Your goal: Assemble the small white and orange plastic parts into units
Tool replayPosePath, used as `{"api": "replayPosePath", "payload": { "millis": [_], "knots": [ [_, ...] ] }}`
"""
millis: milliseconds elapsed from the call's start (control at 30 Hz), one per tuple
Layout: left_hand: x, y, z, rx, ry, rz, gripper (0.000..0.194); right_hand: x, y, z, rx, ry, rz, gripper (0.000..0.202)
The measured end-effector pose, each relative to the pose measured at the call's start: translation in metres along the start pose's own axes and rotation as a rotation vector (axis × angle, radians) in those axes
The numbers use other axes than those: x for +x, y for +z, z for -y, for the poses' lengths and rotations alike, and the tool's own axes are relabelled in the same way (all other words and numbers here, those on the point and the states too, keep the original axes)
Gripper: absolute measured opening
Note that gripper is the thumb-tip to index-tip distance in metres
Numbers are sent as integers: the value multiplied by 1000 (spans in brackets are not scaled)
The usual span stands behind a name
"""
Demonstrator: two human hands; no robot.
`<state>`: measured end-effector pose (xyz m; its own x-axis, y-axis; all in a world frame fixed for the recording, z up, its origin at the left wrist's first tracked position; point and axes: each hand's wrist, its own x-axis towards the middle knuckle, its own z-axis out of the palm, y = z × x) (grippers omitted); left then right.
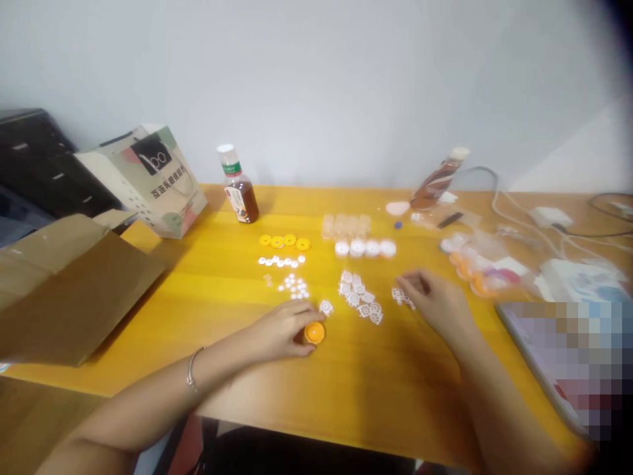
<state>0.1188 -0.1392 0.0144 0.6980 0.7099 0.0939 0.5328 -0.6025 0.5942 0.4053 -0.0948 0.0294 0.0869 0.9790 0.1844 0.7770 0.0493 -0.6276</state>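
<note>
Left hand (283,331) grips an orange cup (314,332) between thumb and fingers, at the wooden table (405,389) | right hand (439,302) curls its fingers beside white openwork pieces (398,296) | whether gripping any, unclear

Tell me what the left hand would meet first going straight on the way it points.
Probably the lone white openwork piece just ahead of the left hand, though depth is unclear and the hand could pass over it.
</note>
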Motion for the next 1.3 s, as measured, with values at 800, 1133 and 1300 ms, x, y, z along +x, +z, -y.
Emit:
{"api": "replayPosePath", "payload": {
  "millis": [800,1133,1300],
  "knots": [
    [56,3,26,95,104,-10,18,7,14,-21,-148,-43,125,17],
    [60,-1,23,10,51,-157,23,-5,9,10,321,75,34,26],
    [48,-9,20,-124,41,-239,21,-19,28,34,835,186,154,27]
  ]
}}
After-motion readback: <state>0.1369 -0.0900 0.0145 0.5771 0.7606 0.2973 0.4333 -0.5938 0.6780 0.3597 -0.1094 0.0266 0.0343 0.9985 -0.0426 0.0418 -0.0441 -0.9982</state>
